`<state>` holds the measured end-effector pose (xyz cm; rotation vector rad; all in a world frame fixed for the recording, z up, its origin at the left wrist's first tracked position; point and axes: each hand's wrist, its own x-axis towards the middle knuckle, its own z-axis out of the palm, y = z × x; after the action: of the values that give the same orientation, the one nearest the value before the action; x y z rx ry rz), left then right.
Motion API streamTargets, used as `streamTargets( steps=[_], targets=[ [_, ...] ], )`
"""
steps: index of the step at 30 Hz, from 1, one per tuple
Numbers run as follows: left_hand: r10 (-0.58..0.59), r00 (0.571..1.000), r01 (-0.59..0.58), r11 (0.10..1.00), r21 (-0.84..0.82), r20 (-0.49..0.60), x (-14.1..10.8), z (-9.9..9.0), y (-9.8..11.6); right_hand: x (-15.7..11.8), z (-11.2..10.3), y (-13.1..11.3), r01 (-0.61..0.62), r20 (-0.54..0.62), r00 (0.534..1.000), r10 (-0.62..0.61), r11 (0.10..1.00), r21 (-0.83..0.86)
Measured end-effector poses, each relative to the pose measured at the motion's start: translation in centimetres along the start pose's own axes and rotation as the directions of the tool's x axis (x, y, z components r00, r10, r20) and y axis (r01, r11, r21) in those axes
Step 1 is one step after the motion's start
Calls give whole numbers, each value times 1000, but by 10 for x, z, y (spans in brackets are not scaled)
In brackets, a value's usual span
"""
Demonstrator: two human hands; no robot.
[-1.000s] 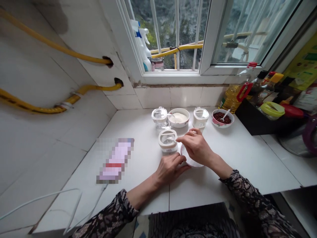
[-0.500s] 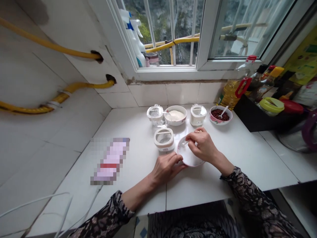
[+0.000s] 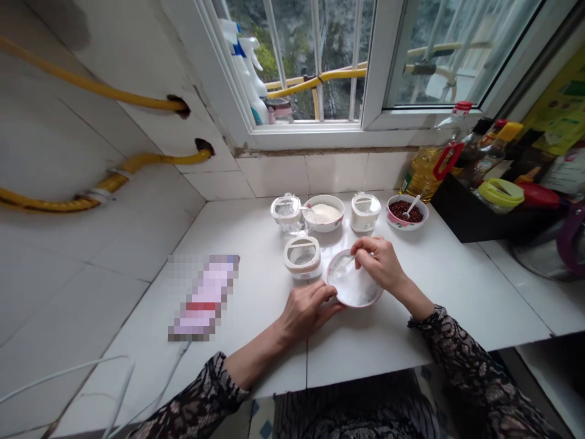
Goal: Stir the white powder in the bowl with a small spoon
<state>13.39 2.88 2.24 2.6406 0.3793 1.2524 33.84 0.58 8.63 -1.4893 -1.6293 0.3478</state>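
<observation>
The right hand (image 3: 377,262) is closed, fingers pinching a small white spoon (image 3: 350,260) whose tip sits inside a round white bowl with a pinkish rim (image 3: 359,294); that bowl, holding white granules, stands on the white tiled counter (image 3: 256,329) between both hands; the left hand (image 3: 311,308), its fingers bent, touches the bowl's left edge, though whether it grips or merely steadies I cannot tell; just beside stands a squarish clear jar with a pale-framed lid (image 3: 302,259), its front bearing a small reddish mark, too small to read; behind, the red-handled clear bottle of yellow oil (image 3: 427,167) carries a green label, its writing illegible; a yellow packet with green patches (image 3: 560,116) shows unreadable print.
</observation>
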Motion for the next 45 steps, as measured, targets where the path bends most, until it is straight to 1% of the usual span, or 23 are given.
streamTargets(
  steps=[3,5,8,11,13,15,17,20,23,25,27,29,31,32,33,34,35,36,37,40,41,43,45],
  targets=[
    [-6,1000,6,1000,1,0,0,0,0,-2,4,-1,63,19,998,-62,997,-53],
    [-5,1000,5,1000,1,0,0,0,0,-4,6,-3,92,46,995,-89,994,-57],
    [-4,1000,4,1000,5,-5,0,1,0,-5,7,-7,79,92,993,-78,997,-12],
    [0,1000,0,1000,11,-1,-1,1,0,-5,4,-8,-5,97,995,-3,997,81],
    [4,1000,-4,1000,13,-1,-1,1,0,-3,2,-8,-109,101,991,92,977,181],
    [3,1000,-3,1000,13,-2,-1,1,0,-2,-1,-7,-225,117,973,198,928,298],
    [-3,1000,3,1000,9,-2,-1,1,-1,0,-3,-6,-305,130,952,276,867,394],
    [-5,1000,5,1000,2,-4,-1,1,0,4,-4,-2,-350,127,935,330,811,469],
    [-6,1000,6,1000,4,-4,0,1,0,6,-5,0,-357,129,931,342,774,523],
    [-12,1000,12,1000,1,0,0,1,0,6,-3,-2,-322,117,943,311,769,552],
    [-14,1000,14,1000,-4,-3,0,1,0,5,1,-7,-243,83,968,238,793,559],
    [-12,1000,12,1000,-3,-5,0,2,0,2,7,-13,-121,34,992,121,856,503],
    [-7,1000,7,1000,6,-7,-1,2,0,0,15,-17,59,22,997,-70,941,334],
    [-4,1000,4,1000,10,-7,-1,2,0,-1,18,-19,166,42,983,-180,961,220],
    [-2,1000,2,1000,13,-9,-1,2,0,-1,20,-20,270,77,957,-279,956,111],
    [0,1000,0,1000,13,-12,-1,2,0,-2,21,-21,356,111,927,-357,934,28],
    [0,1000,0,1000,12,-12,-1,2,0,-2,20,-21,413,128,904,-408,910,-19],
    [-1,1000,1,1000,9,-10,0,2,0,-2,18,-21,440,115,894,-434,897,-32],
    [-2,1000,2,1000,5,-8,0,2,1,-2,14,-21,441,76,896,-438,897,-24],
    [1,1000,-1,1000,-4,-5,1,1,1,-1,-2,-20,374,-98,924,-369,927,33],
    [1,1000,-1,1000,-5,-4,1,1,1,-1,-6,-19,350,-132,930,-343,936,32],
    [-1,1000,1,1000,-2,-3,1,0,1,-1,-11,-15,343,-127,932,-340,939,-2],
    [-3,1000,3,1000,6,-5,1,0,1,-2,-10,-11,379,-41,924,-381,924,-56]
  ],
)
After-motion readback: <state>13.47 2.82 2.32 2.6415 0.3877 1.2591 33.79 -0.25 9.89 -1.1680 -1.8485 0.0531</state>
